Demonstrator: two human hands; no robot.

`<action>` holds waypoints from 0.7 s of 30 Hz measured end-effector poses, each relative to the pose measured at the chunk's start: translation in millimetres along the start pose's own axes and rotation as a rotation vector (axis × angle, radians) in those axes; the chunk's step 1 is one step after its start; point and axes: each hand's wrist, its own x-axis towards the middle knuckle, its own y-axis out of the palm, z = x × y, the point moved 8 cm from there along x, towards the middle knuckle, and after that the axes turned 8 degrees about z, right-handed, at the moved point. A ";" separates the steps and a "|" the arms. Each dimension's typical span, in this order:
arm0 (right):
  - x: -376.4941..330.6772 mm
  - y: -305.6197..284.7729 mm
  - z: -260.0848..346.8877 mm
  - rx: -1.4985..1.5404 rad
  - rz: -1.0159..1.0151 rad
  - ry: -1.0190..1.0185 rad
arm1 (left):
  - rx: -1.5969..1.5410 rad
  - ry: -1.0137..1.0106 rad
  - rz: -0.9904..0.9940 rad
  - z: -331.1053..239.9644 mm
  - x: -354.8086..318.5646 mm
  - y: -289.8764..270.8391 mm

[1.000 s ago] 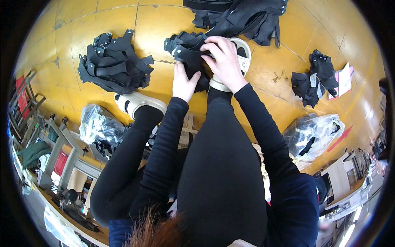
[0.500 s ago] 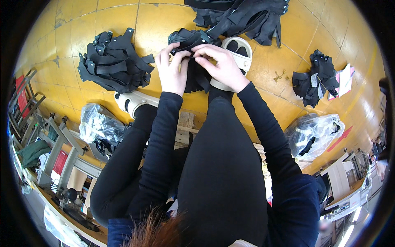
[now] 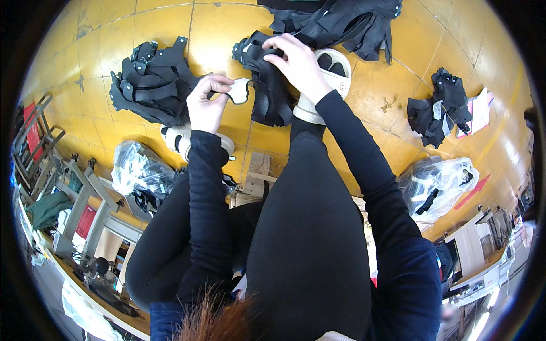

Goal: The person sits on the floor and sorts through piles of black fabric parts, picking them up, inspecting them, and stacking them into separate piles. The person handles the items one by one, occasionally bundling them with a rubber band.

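Over the yellow tiled floor [image 3: 227, 23], the left hand [image 3: 209, 105] pinches a small white piece with a black edge [image 3: 240, 91] between thumb and fingertips. A thin dark strand runs from that piece toward a bundle of black fabric strips [image 3: 267, 94], which lies between the feet, close to the right clog [image 3: 343, 83]. The right hand [image 3: 298, 62] is at the upper part of this bundle, fingers bent and thumb near them; I cannot tell whether it grips a strip. The left clog [image 3: 176, 141] is partly behind the left forearm. Farther out, a pile of black strips [image 3: 151, 85] sits to the left, a larger heap [image 3: 347, 25] beyond the right hand, and a smaller cluster [image 3: 438, 108] at the right, beside white and pink papers [image 3: 482, 111]. Two clear plastic bags, left [image 3: 136, 165] and right [image 3: 441, 182], rest nearer the body.
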 end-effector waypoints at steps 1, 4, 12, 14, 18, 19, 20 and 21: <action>0.5 -1.9 1.2 0.010 -0.004 -0.011 | -0.014 0.023 0.059 -4.8 0.4 2.6; -5.8 -7.9 6.5 0.067 0.004 -0.027 | -0.020 -0.107 0.262 -7.2 4.4 17.8; -45.7 -22.0 5.1 0.457 0.121 0.008 | 0.062 -0.006 0.327 -22.5 41.4 66.2; -49.9 -26.3 -1.4 0.235 0.070 0.084 | 0.080 0.073 0.279 -25.9 44.7 63.9; -48.7 -26.1 -13.3 0.254 0.025 0.191 | 0.197 0.028 0.077 -19.5 45.3 37.7; -47.2 -24.6 -14.3 0.271 0.025 0.204 | 0.225 0.023 0.080 -18.6 44.7 35.0; -45.3 -24.3 -15.5 0.286 0.024 0.216 | 0.253 0.021 0.082 -17.7 44.8 33.3; -44.0 -23.8 -16.7 0.311 0.029 0.231 | 0.279 0.008 0.086 -15.7 45.1 32.7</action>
